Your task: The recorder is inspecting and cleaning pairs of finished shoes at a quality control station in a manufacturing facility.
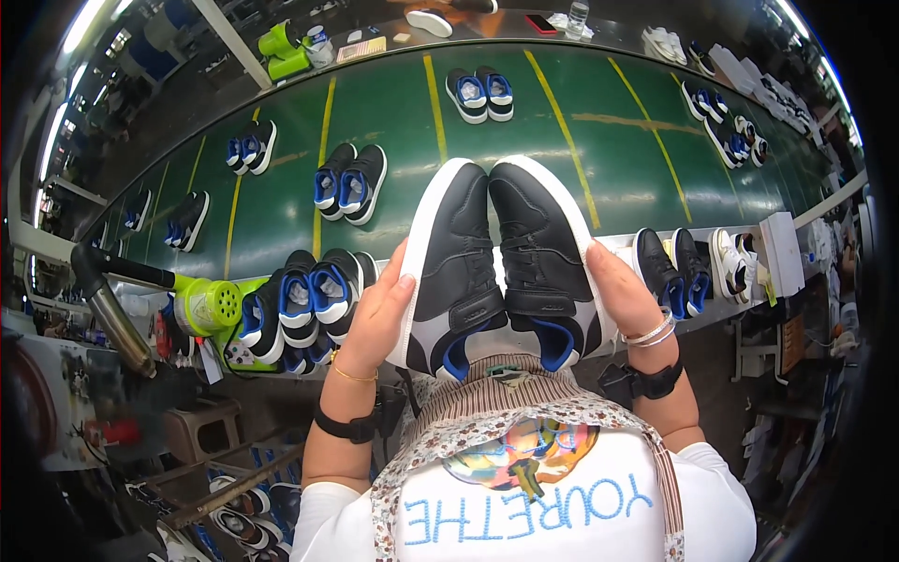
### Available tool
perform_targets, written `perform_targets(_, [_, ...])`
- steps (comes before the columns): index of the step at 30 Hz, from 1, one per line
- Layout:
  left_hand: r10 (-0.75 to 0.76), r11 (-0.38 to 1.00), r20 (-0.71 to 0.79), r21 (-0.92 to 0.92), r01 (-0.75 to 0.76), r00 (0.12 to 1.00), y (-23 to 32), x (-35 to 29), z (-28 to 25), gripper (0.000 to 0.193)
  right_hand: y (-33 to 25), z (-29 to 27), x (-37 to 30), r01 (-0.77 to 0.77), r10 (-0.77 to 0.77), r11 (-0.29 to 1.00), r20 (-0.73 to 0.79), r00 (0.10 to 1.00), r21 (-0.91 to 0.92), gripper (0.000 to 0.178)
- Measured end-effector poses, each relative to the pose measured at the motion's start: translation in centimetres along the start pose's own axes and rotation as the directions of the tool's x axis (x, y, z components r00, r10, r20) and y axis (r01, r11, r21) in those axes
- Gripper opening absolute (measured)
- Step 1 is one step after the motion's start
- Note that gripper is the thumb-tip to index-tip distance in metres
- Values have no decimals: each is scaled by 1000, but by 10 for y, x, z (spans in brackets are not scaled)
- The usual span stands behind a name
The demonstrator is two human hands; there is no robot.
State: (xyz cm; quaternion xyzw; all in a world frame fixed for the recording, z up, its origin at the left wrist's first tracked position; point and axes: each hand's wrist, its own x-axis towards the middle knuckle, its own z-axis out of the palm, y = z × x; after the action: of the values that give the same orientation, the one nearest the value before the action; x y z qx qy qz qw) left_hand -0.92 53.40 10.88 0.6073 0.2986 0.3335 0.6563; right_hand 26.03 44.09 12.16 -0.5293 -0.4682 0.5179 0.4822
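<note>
I hold a pair of black sneakers with white soles, grey heel panels and blue linings, side by side with toes pointing away from me. My left hand [381, 314] is closed around the outer side of the left sneaker [448, 253]. On the other side, my right hand [626, 292] grips the right sneaker [541, 248] along its white sole edge. The toes of both shoes lean together over the near edge of the green conveyor belt [393, 112]. Fingers beneath the soles are hidden.
Pairs of similar sneakers [350, 184] stand on the belt between yellow lines. To the left, more sneakers [300, 298] crowd a near ledge beside a lime-green hot-air blower [211, 305]. Black sneakers [660, 267] and white shoes [729, 264] sit at right by a white box [781, 251].
</note>
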Motion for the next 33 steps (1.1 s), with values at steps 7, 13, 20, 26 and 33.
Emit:
perform_targets(7, [-2,999,-18,54,3,1000,-3,-2,-3,51,2,0,1,-5,4,999,8,1000,34,50])
perform_targets(13, [158,987,-61,42,-156,985,-11,-2,-1,60,56,-13,23,-101,106,978,-18,994,183,51])
perform_targets(20, [214,964,-149,-126,-233,965,-31,-1,8,74,235,-25,18,-229,217,855,-81,973,-466,53])
perform_targets(26, [238,965,-117,-86,-249,964,-26,-6,13,78,109,14,31,203,-359,743,-122,925,-638,44])
perform_targets(33, [262,959,-68,-90,-268,963,-21,-8,22,77,1,53,22,392,-426,849,-21,904,-355,19])
